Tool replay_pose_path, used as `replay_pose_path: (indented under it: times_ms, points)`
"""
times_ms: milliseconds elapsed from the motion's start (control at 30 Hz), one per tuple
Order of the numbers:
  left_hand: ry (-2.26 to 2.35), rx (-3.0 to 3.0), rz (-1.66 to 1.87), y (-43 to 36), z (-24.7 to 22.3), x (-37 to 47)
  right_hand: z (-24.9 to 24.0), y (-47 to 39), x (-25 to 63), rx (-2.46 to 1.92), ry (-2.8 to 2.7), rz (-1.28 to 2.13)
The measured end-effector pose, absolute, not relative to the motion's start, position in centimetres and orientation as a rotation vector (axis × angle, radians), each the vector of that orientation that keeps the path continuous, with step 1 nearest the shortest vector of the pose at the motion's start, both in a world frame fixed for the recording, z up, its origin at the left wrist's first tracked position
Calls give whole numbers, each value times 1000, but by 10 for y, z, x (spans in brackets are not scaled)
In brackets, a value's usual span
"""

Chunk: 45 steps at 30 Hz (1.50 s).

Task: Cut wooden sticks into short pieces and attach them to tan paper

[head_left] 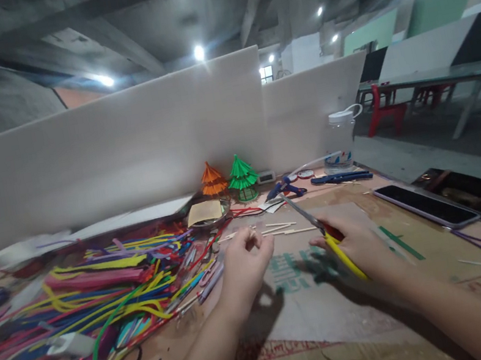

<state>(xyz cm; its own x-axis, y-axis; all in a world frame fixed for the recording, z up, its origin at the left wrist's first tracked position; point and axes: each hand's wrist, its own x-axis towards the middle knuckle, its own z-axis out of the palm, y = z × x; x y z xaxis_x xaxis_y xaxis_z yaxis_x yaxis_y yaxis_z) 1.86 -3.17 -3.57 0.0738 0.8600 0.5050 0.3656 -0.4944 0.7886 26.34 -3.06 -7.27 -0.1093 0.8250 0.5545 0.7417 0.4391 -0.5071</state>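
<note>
My right hand (349,241) is wrapped round the yellow handles of a pair of scissors (302,211). Their grey blades point up and to the left, toward the hot glue gun (287,185). Across from it, my left hand (248,259) is closed in a pinch, thumb against fingers; whatever may be between the tips is too small to make out. Beyond both hands several thin pale sticks (284,228) lie on a translucent sheet (339,317). The hands are apart, above that sheet.
Colourful pipe cleaners (115,289) spread over the left side. At the back stand an orange tree-like figure (212,179) and a green one (243,174). A phone (426,206), a dark blue utility knife (341,177) and a clear bottle (339,138) are on the right.
</note>
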Motion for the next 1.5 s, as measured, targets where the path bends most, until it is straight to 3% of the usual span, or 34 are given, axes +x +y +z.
replay_pose_path:
  times_ms: [967,1500]
  points:
    - [891,2152,1480,-51,-41,20,-63,-63,234,-1056,-2071,196]
    - [1112,2117,1404,-45,-39,21,-69,-56,238,-1183,-1990,261]
